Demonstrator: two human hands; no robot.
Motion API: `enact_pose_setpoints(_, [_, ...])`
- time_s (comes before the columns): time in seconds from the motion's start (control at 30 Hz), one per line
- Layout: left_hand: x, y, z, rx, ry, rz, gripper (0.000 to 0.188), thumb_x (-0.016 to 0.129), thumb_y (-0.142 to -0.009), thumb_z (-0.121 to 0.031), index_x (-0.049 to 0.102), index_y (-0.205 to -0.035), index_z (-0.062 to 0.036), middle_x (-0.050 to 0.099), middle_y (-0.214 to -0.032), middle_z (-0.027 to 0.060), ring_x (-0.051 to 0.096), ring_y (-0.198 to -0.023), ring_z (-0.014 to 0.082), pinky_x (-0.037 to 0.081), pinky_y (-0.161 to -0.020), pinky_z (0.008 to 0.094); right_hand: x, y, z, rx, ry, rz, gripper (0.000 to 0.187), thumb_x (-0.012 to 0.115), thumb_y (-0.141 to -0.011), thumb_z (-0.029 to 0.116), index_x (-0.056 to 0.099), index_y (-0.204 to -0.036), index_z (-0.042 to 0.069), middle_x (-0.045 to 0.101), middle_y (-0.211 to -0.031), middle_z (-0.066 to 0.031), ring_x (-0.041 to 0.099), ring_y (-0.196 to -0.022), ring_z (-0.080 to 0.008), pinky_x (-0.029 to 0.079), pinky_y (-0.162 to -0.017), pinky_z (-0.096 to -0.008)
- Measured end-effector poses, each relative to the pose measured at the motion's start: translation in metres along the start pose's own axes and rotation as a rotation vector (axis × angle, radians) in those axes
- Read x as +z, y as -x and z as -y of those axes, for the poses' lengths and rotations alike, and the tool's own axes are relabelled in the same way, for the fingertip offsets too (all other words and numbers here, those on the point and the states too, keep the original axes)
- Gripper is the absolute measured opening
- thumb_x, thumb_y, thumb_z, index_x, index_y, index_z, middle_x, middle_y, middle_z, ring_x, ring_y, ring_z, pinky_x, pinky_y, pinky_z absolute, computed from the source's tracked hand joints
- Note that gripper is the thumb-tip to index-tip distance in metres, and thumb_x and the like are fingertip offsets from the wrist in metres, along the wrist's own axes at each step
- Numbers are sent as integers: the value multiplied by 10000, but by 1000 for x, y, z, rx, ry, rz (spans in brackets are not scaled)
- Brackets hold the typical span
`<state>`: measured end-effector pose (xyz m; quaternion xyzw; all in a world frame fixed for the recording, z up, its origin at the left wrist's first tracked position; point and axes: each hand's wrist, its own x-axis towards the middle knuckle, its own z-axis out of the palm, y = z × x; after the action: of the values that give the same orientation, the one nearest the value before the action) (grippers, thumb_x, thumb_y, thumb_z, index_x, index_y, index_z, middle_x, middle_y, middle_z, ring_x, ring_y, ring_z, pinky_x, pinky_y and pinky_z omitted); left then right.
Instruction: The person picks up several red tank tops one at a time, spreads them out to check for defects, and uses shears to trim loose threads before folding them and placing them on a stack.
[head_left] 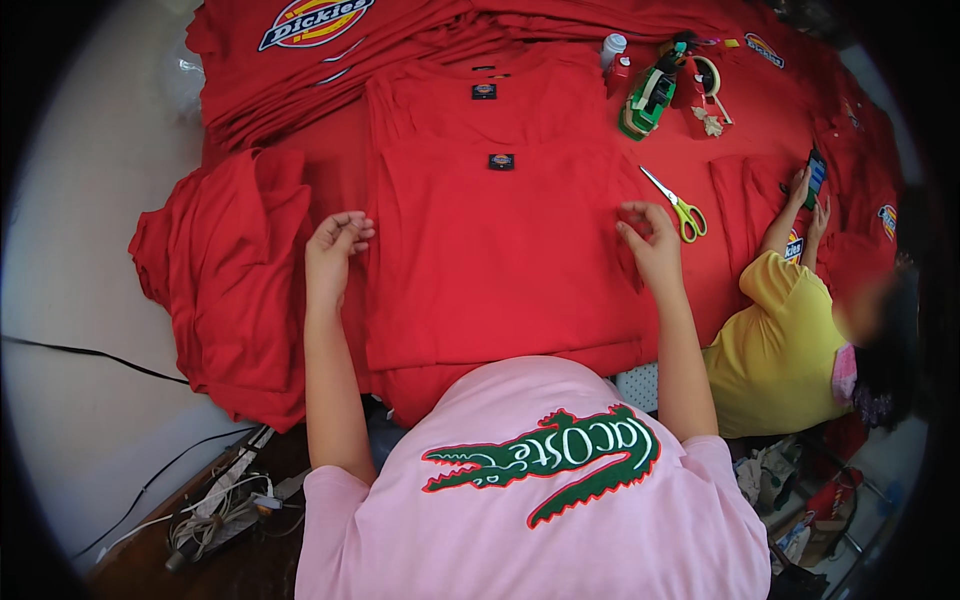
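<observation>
The folded red T-shirt (pixel 505 265) lies flat atop other red garments, between the person's hands. The left hand (pixel 343 236), half-curled and seemingly empty, is just beside its left edge; the right hand (pixel 652 240), loosely bent with thumb apart, is at the right edge — no cloth visibly gripped. A small dark neck label (pixel 501 162) bears a coloured emblem; the pink shirt (pixel 540 540) has white lettering across a green crocodile (pixel 590 480). The white bottle's (pixel 613 47) contents cannot be told.
</observation>
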<state>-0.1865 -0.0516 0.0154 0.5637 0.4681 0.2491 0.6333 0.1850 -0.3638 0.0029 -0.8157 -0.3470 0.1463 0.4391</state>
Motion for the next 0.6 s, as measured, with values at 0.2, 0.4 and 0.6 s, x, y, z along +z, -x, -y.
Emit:
enact_pose_setpoints(0.2, [23, 5, 9, -137, 140, 42, 346, 546, -1076, -115, 598, -1371, 57, 707, -1283, 188, 704, -1165, 244, 559, -1004, 335, 17, 13, -19, 307, -153, 79, 235, 759, -922, 59, 702, -1131, -32, 678, -866, -11, 617, -765, -92, 528, -729, -239])
enact_pose_setpoints(0.4, [39, -23, 10, -85, 149, 8, 425, 565, -1064, -126, 537, -1434, 82, 671, -1341, 199, 673, -1220, 244, 544, -1040, 341, 41, -6, 14, 288, -30, -16, 369, 816, -900, 139, 651, -1183, -29, 615, -750, 7, 545, -661, -78, 488, -643, -257])
enact_pose_setpoints(0.6, [45, -27, 0, -105, 64, 44, 413, 604, -1038, -119, 566, -1407, 61, 711, -1254, 144, 696, -1126, 204, 550, -1012, 328, 42, -3, 12, 225, 42, -9, 396, 826, -894, 146, 614, -1186, -19, 570, -735, -3, 511, -658, -79, 467, -615, -274])
